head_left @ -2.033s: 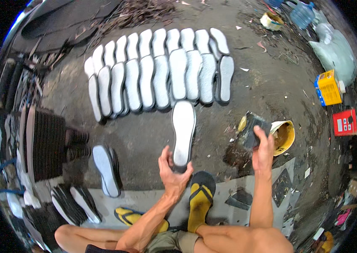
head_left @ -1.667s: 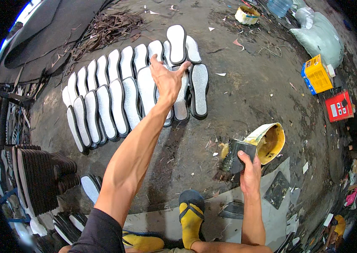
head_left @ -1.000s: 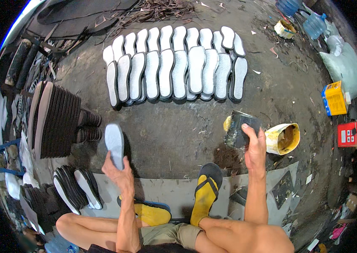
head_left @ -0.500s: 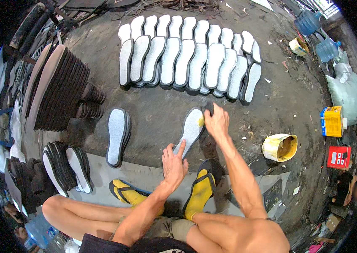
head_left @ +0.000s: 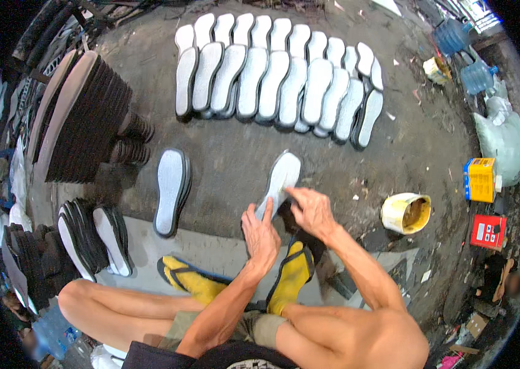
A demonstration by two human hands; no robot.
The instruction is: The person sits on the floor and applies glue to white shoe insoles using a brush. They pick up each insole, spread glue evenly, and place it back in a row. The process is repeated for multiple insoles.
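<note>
A shoe sole [head_left: 285, 170] with a pale grey-white top and dark edge lies on the ground in front of me. My left hand [head_left: 262, 241] rests on its near end, fingers stretched out, the index finger pressing on the top. Over the sole's right edge, about its middle, is my right hand [head_left: 313, 212], closed with the fingertips close to the pale surface. What it pinches is mostly hidden, but a small dark piece showed in it a moment before. A faint yellowish smear shows by the fingertips.
Two rows of pale-topped soles [head_left: 277, 86] lie ahead. A small stack of soles [head_left: 171, 190] is nearer left, and a tall stack of dark soles [head_left: 82, 123] stands beyond it. At right are a yellow-stained pot [head_left: 406, 214], a yellow-blue can [head_left: 480, 179] and a red box [head_left: 488, 231].
My right hand has come from the sole's far end toward me, to its middle. The yellow blob near the far end has been spread out. My left hand stays on the near end.
</note>
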